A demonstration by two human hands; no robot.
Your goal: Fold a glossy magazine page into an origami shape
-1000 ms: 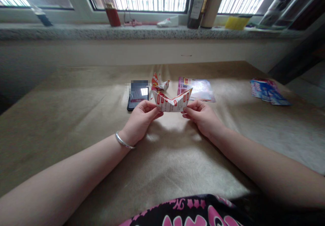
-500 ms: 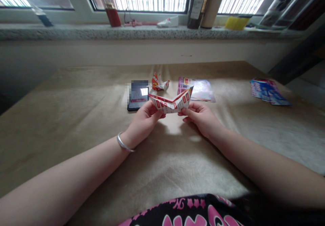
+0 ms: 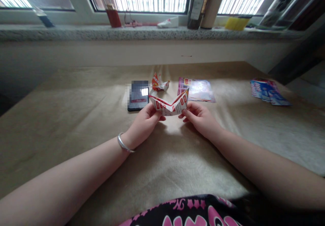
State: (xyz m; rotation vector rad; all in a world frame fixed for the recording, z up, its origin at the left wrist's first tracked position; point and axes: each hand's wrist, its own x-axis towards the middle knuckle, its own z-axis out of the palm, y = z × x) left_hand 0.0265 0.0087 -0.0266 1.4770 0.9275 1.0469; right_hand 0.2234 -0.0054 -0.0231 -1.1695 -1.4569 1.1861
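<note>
A folded paper boat shape [image 3: 169, 105], white with red print, is held just above the tan table [image 3: 76, 110]. My left hand [image 3: 143, 122], with a silver bangle at the wrist, pinches its left end. My right hand [image 3: 200, 117] pinches its right end. Both ends point upward and the middle sags into a V. Right behind it a small finished folded paper figure [image 3: 159, 83] rests on the table.
A dark phone [image 3: 138, 97] lies left of the paper. A glossy leaflet [image 3: 196, 89] lies behind my right hand, and a blue-and-red leaflet [image 3: 267, 92] lies far right. Along the granite windowsill [image 3: 76, 32] stand a red cup, jars and a yellow box.
The paper went from an upright flat-bottomed shape to a lower, spread shape, then its right tip rose as my hands drew slightly closer. Both hands kept their grip.
</note>
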